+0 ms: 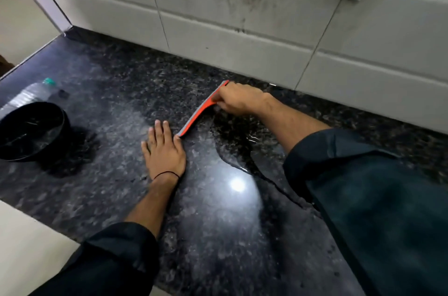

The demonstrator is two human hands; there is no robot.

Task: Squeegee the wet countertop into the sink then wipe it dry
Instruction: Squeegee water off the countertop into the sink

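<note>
- Orange-and-grey squeegee (201,111) down on the dark speckled countertop (121,92), slanting from close by the tiled wall (218,29) out to the fingertips of the left hand (164,150).
- Gripped at its far end by the right hand (238,99), fingers curled round the handle; blade edge seemingly touching the stone.
- Left hand flat on the counter, fingers straight, holding nothing, just beside the blade's near tip.
- Pooled water (242,150) right of the blade, under the right forearm, trailing toward the front edge.
- Black bowl (55,140) and a lying plastic bottle (31,93) well off to the left; no sink in view.
- Step in hand, by judgement: squeegeeing; drying not yet begun, no cloth visible.
- Next move likely calls for steady downward pressure and a blade set behind the pool, driving it toward the sink, whichever side that lies; cannot tell which. Left hand best lifted clear of the path.
</note>
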